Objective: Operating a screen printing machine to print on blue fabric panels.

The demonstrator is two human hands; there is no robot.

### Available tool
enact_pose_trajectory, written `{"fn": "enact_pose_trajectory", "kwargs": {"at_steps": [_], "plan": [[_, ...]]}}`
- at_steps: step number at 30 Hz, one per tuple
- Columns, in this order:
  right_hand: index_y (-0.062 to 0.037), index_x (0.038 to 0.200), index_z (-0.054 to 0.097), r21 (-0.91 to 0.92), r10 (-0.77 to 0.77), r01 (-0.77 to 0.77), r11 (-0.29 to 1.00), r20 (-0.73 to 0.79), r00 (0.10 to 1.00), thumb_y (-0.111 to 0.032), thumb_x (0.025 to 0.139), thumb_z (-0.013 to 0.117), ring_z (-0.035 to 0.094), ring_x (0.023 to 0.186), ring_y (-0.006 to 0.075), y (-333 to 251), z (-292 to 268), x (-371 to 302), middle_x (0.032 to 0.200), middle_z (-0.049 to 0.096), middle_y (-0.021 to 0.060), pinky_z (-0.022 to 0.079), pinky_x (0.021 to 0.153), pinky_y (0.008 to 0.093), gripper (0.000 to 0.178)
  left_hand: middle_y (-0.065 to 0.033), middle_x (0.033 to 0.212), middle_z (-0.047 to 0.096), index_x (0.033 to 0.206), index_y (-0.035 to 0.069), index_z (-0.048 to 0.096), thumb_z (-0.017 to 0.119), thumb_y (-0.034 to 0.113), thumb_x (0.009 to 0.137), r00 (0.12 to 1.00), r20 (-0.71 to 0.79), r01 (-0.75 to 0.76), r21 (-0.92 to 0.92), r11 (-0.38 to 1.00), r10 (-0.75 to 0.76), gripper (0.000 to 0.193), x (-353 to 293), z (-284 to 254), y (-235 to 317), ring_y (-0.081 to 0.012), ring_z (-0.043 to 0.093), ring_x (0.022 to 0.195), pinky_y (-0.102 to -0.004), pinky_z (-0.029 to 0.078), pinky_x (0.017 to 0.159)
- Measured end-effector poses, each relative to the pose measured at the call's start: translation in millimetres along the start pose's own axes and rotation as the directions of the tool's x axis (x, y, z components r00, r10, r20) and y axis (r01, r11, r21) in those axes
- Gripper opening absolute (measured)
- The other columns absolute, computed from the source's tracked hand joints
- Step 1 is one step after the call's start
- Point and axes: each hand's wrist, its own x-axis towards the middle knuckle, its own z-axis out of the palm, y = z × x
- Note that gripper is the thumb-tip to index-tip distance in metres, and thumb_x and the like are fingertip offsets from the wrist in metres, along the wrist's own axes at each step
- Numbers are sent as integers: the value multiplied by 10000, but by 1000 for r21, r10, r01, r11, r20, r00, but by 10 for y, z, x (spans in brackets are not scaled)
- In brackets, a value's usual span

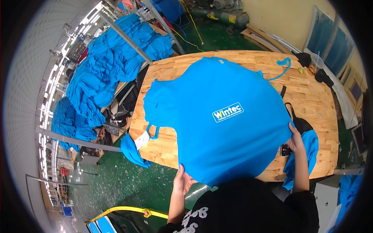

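Observation:
A large blue stretchy fabric piece (210, 143) with a printed white-and-yellow logo is spread over the wooden table (324, 112). Its near part hangs past the table's front edge toward my body. My left hand (182, 181) grips the fabric's near left corner, thumb on top and fingers partly underneath. At the right edge, my right hand (296, 139) pinches the cloth, with some fingertips hidden below it. Under that hand lies a dark phone-like device (286, 150), next to another blue cloth (307, 149). A paper slip (142, 140) lies near the table's left edge.
Heaped blue fabric (105, 62) fills a rack on the left, behind a metal rail (77, 140). A clear plastic cup (316, 62) stands at the table's far right. A yellow bar (124, 209) curves above the green floor (105, 186). A compressor tank (229, 17) sits beyond the table.

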Motion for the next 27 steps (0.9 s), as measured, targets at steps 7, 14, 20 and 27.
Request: {"fn": "enact_pose_trajectory", "kwargs": {"at_steps": [7,14,20,27], "plan": [[3,1184,364,-52,144,-150,987,-97,985,-289,871,442,583,887,234,177,-234,1,1068,531,151,525,678,359,435,-182,1245,369,1290,76,136,309,396,892,990,-87,101,-83,991,-108,540,-21,-242,-413,-310,546,950,-439,525,660],[-13,1273,274,-454,-156,33,891,-235,959,-221,863,460,503,1010,197,385,-440,84,1153,478,132,431,803,287,496,-126,1006,573,1131,68,465,420,424,854,823,-557,323,300,898,-110,452,140,-757,-578,-213,582,826,-308,464,710],[-78,1290,296,-978,-749,27,-206,175,639,-167,804,494,240,1216,377,584,277,35,1301,304,193,199,997,412,532,-32,631,525,791,-9,556,485,351,839,751,-231,-48,915,400,619,370,1054,-1025,434,-103,490,575,-239,389,537],[-183,1280,356,-904,-514,-103,-414,139,847,-294,836,408,94,1266,383,901,650,381,1383,159,142,95,999,514,461,-116,764,572,824,-36,563,565,480,750,691,-459,-20,760,649,558,521,3001,-1193,1757,-168,547,654,-261,432,519]]}}
